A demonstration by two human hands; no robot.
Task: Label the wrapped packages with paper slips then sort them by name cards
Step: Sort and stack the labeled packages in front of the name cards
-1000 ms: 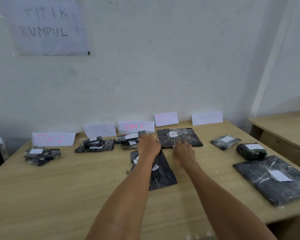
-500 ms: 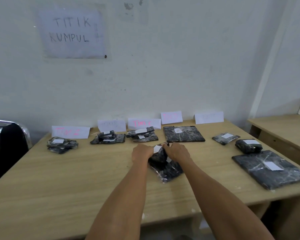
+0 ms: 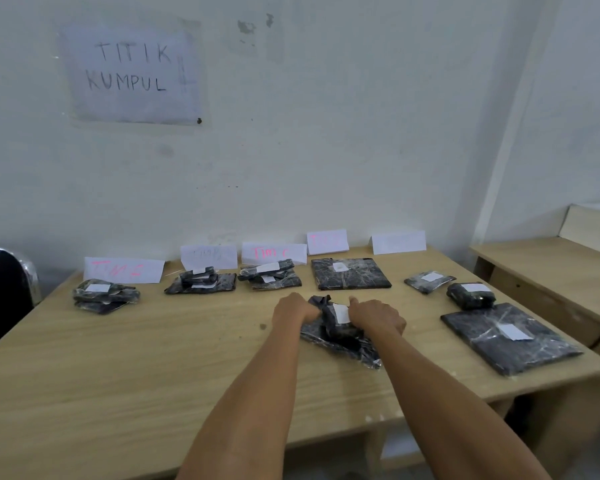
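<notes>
Together, left hand (image 3: 293, 311) and right hand (image 3: 374, 318) are clutching the wrapped package (image 3: 338, 337) on the wooden table (image 3: 118, 358), near the name cards (image 3: 273, 252); I am judging it best lifted level, paper slip (image 3: 340, 313) upward.

Wooden table (image 3: 118, 375) bears wrapped packages (image 3: 482, 327) and name cards (image 3: 274, 252).

Glossy black plastic wraps the package (image 3: 336, 336) bearing a matt paper slip (image 3: 341, 313) on the smooth wood-grain table (image 3: 118, 358).
</notes>
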